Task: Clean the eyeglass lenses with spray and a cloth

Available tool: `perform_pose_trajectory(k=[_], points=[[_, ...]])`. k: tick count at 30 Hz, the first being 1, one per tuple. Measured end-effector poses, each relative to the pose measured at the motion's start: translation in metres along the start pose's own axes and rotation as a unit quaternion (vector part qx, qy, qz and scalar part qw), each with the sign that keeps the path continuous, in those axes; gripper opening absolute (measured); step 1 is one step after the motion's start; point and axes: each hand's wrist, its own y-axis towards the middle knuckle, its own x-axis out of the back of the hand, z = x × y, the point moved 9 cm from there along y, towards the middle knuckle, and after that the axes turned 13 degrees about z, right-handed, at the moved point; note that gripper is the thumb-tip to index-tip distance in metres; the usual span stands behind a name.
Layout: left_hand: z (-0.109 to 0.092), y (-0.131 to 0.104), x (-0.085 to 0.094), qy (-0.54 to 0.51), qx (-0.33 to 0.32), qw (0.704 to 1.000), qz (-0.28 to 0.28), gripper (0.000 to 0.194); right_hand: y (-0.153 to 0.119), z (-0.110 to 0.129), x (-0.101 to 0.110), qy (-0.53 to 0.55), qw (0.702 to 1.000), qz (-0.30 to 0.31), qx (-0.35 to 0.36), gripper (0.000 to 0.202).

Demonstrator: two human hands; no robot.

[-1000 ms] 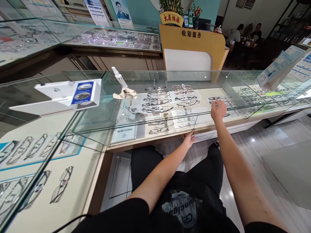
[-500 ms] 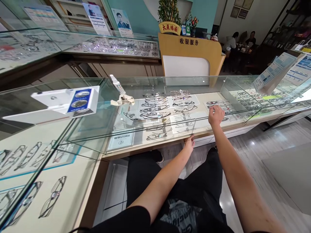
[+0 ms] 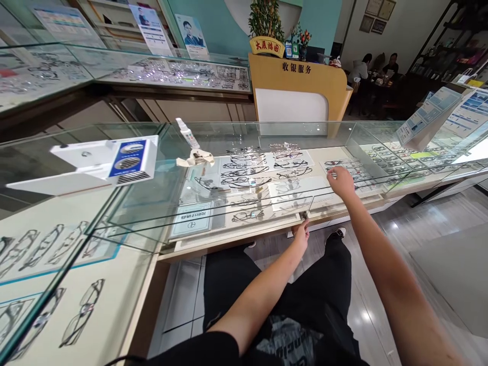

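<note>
My left hand (image 3: 301,233) is at the front edge of the glass display case, its fingers curled on the edge of a display drawer (image 3: 244,235), beside a small dark gap. My right hand (image 3: 342,182) is closed in a loose fist at the glass top, to the right of the left hand. Something small and shiny shows by its fingers, too small to name. Under the glass lie several rows of eyeglasses (image 3: 246,181) on white sheets. A light blue printed card (image 3: 191,217) lies at the left of this section.
A white spray bottle (image 3: 186,133) and a crumpled cloth (image 3: 195,158) rest on the glass top. An open white box (image 3: 133,161) stands at left, sign stands (image 3: 429,119) at right. Beyond is a wooden counter (image 3: 297,76); people (image 3: 361,68) sit far back.
The drawer edge has come slightly towards me along with my left hand, and a gap shows beside the fingers. My right hand has turned a little and stays near the same spot.
</note>
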Motion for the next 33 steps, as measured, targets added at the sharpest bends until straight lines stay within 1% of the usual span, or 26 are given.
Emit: perform_pose_trajectory(k=[2,3,5,6,7,8,9,10,11,12,13,14,15,16,17,18,20,21,22,23,26,28,30,31,32,33], points=[[0.007,-0.017,0.004,0.046,0.006,0.998,-0.039,0.043,0.013,0.014,0.012,-0.009,0.999,-0.003,0.032,0.02],[0.011,-0.027,0.005,0.069,0.013,0.996,-0.048,0.041,0.02,0.025,0.018,-0.02,0.998,-0.008,0.061,0.021],[0.022,-0.052,0.003,0.115,0.036,0.992,-0.047,0.03,0.037,0.051,0.028,-0.042,0.992,-0.01,0.12,0.023],[0.026,-0.068,0.0,0.141,0.051,0.988,-0.038,0.025,0.047,0.064,0.03,-0.056,0.988,-0.003,0.144,0.024],[0.029,-0.086,-0.005,0.169,0.069,0.983,-0.018,0.025,0.057,0.077,0.031,-0.07,0.984,0.007,0.163,0.025],[0.029,-0.105,-0.014,0.198,0.085,0.976,0.016,0.029,0.067,0.09,0.031,-0.083,0.98,0.019,0.181,0.026],[0.025,-0.126,-0.025,0.224,0.092,0.969,0.056,0.034,0.076,0.102,0.028,-0.096,0.975,0.034,0.198,0.025],[0.015,-0.147,-0.039,0.246,0.085,0.96,0.105,0.037,0.086,0.115,0.025,-0.109,0.969,0.047,0.217,0.025],[-0.002,-0.167,-0.06,0.278,0.05,0.942,0.18,0.035,0.095,0.127,0.02,-0.122,0.962,0.061,0.236,0.024],[-0.03,-0.191,-0.093,0.384,-0.061,0.876,0.287,0.025,0.103,0.138,0.015,-0.138,0.954,0.076,0.255,0.023],[-0.06,-0.214,-0.115,0.472,-0.176,0.802,0.32,0.019,0.11,0.148,0.008,-0.154,0.946,0.091,0.271,0.022],[-0.087,-0.229,-0.128,0.535,-0.26,0.744,0.304,0.02,0.117,0.157,0.001,-0.169,0.939,0.106,0.282,0.022],[-0.113,-0.235,-0.134,0.574,-0.317,0.713,0.249,0.023,0.124,0.164,-0.007,-0.181,0.932,0.12,0.289,0.021],[-0.131,-0.232,-0.135,0.601,-0.334,0.697,0.202,0.029,0.131,0.17,-0.013,-0.188,0.928,0.131,0.293,0.02],[-0.14,-0.222,-0.135,0.617,-0.322,0.694,0.182,0.032,0.136,0.175,-0.019,-0.193,0.925,0.141,0.296,0.019],[-0.141,-0.208,-0.135,0.625,-0.298,0.697,0.186,0.032,0.141,0.179,-0.024,-0.197,0.922,0.149,0.298,0.019],[-0.132,-0.181,-0.13,0.619,-0.256,0.712,0.21,0.032,0.148,0.185,-0.033,-0.203,0.918,0.161,0.301,0.017],[-0.126,-0.17,-0.126,0.615,-0.243,0.72,0.211,0.026,0.151,0.187,-0.037,-0.207,0.916,0.165,0.302,0.015],[-0.121,-0.162,-0.122,0.619,-0.237,0.721,0.202,0.015,0.154,0.188,-0.04,-0.21,0.914,0.168,0.303,0.012],[-0.116,-0.157,-0.119,0.629,-0.235,0.715,0.195,0.008,0.155,0.188,-0.043,-0.214,0.913,0.17,0.301,0.01],[-0.106,-0.157,-0.117,0.668,-0.235,0.681,0.187,0.013,0.159,0.188,-0.052,-0.231,0.911,0.176,0.294,0.007],[-0.106,-0.163,-0.12,0.683,-0.238,0.663,0.194,0.009,0.159,0.188,-0.057,-0.248,0.907,0.183,0.287,0.009],[-0.108,-0.17,-0.125,0.693,-0.23,0.652,0.203,0.006,0.158,0.188,-0.061,-0.263,0.904,0.189,0.28,0.015],[-0.108,-0.173,-0.128,0.706,-0.214,0.641,0.212,0.01,0.157,0.188,-0.061,-0.269,0.902,0.191,0.277,0.018],[-0.107,-0.176,-0.131,0.726,-0.188,0.623,0.224,0.016,0.156,0.188,-0.061,-0.273,0.902,0.193,0.275,0.02],[-0.104,-0.178,-0.134,0.753,-0.152,0.595,0.236,0.023,0.154,0.189,-0.061,-0.276,0.901,0.194,0.273,0.022]])
